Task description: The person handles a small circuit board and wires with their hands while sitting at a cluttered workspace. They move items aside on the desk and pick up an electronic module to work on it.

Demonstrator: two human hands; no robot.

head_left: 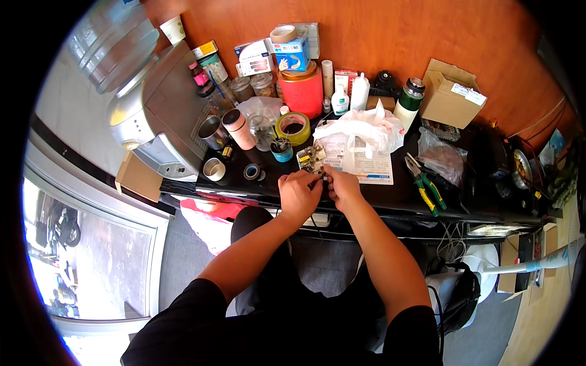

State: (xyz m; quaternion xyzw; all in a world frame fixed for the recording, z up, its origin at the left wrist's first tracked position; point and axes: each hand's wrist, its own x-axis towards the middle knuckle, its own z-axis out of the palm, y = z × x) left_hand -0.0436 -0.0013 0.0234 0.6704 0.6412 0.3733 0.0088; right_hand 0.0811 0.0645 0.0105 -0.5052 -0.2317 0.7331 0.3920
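Observation:
At the desk's front edge, my left hand (299, 194) and my right hand (342, 185) are close together with fingers bent in a pinch. Just beyond the fingertips is a small board-like assembly (312, 157) with yellow and brass-coloured parts; it looks like a circuit board. The fingers seem to grip its near end, but the exact contact is hidden. Under and behind it lies a printed sheet (373, 168), partly covered by a white plastic bag (369, 129). To the left stands a small blue pot (282, 154) with thin pieces sticking out.
Pliers (425, 185) with green-yellow handles lie to the right, beside a clear bag (442, 155). Yellow tape (293, 128), a pink flask (238, 129) and a metal cup (214, 169) stand left. Farther back are a red canister (301, 91), a green-capped flask (409, 104) and a cardboard box (450, 94).

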